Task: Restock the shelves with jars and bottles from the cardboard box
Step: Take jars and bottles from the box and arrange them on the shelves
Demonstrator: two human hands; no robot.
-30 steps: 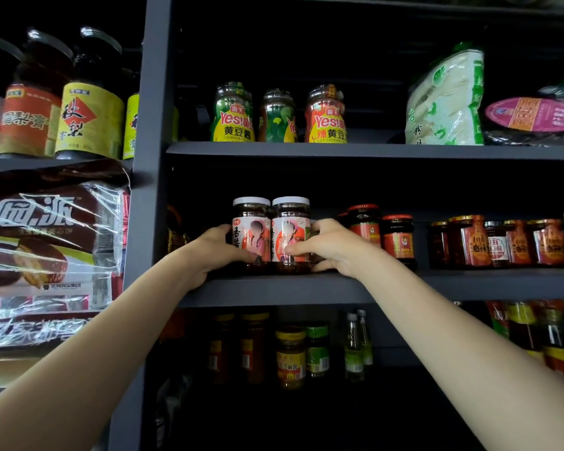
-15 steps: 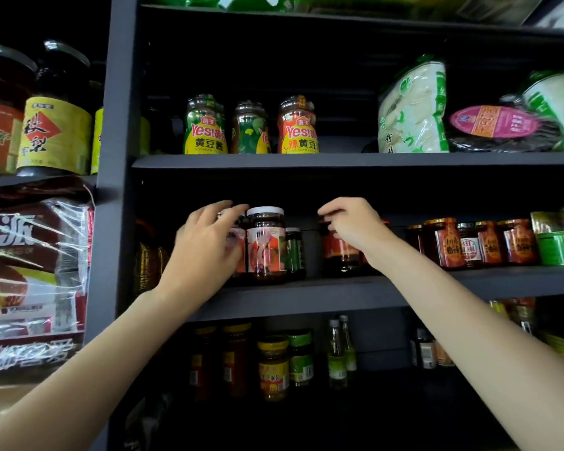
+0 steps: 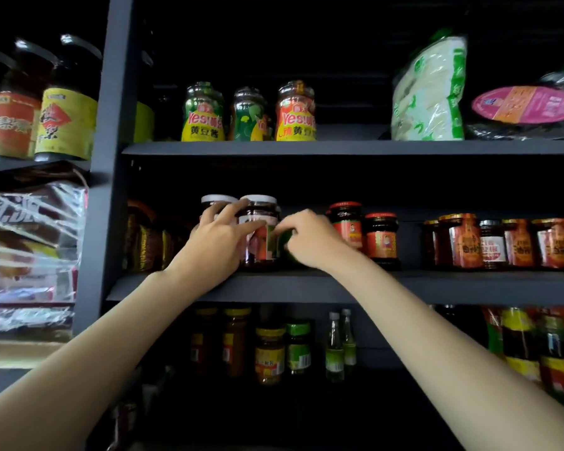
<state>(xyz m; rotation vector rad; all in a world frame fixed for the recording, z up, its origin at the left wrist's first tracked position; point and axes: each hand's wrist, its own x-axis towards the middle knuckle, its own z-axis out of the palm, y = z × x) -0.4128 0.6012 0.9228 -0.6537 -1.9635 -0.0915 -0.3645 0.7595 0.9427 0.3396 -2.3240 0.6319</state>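
At about nine o'clock of the view, a neighbouring dark shelf bay holds tall dark bottles with orange and yellow labels (image 3: 43, 125), and under them a shiny plastic-wrapped pack of snacks (image 3: 30, 249), heavy stock that seems parked apart from the small jars. Moving right, the grey-blue middle shelf board (image 3: 469, 284) is where the work is happening. The person's left hand (image 3: 220, 242) reaches up from seven o'clock, its fingers spread apart and laid across two white-lidded glass jars with pinkish labels (image 3: 258, 236) standing side by side at the centre; the fingertips press on the front of the glass rather than wrap it, which I take as steadying or nudging the pair back into line. Just beside them, towards three o'clock, the right hand (image 3: 310, 239) has its fingers curled together round a small green-labelled jar (image 3: 285, 237) tucked behind; most of that jar is hidden, so I cannot tell how firm the hold is. Further right stand red-lidded dark sauce jars (image 3: 362, 232), then a row of gold-lidded orange-labelled jars (image 3: 489, 242), faces outward for shoppers. At twelve o'clock, on the shelf above, sit three jars with yellow and green labels (image 3: 248, 115). The cardboard box is not in view.
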